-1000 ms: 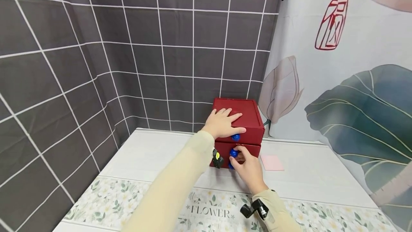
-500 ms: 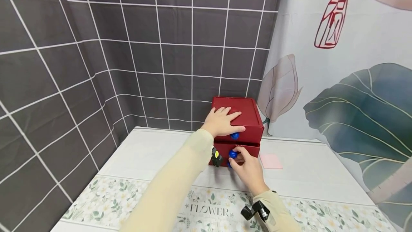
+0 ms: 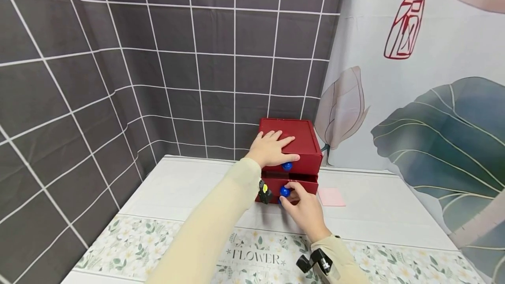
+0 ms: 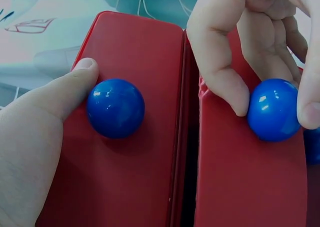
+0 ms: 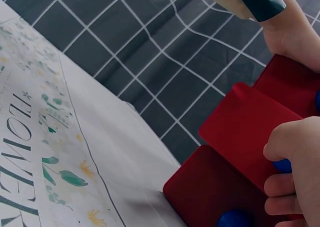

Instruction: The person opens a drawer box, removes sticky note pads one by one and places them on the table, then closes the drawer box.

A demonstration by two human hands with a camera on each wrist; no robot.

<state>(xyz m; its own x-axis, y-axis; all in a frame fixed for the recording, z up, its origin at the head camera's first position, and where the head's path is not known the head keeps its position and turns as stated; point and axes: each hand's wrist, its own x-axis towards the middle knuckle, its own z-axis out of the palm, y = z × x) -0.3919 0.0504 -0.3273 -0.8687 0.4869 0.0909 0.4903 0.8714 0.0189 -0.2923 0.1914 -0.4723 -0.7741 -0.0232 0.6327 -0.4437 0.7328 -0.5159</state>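
Observation:
A red drawer box (image 3: 293, 135) with round blue knobs stands against the back wall. My left hand (image 3: 270, 150) lies with spread fingers on its top, the thumb over the front edge near the top knob (image 4: 116, 108). Lower down, my right hand (image 3: 305, 209) pinches the blue knob (image 4: 274, 110) of the middle drawer (image 4: 245, 172) between thumb and index finger. That drawer stands a little way out, with a dark gap above its front. Below it, the bottom drawer (image 5: 200, 187) sits further back and has its own blue knob (image 5: 235, 219).
A pink square sheet (image 3: 332, 197) lies on the white table just right of the box. A flower-print strip (image 3: 158, 240) runs along the nearer part of the table. Dark gridded cloth (image 3: 213, 73) and a leaf-print curtain (image 3: 434, 143) hang behind.
The right hand has pulled the middle drawer outward by its knob, so the gap above its front has widened. The left hand stays on top of the box.

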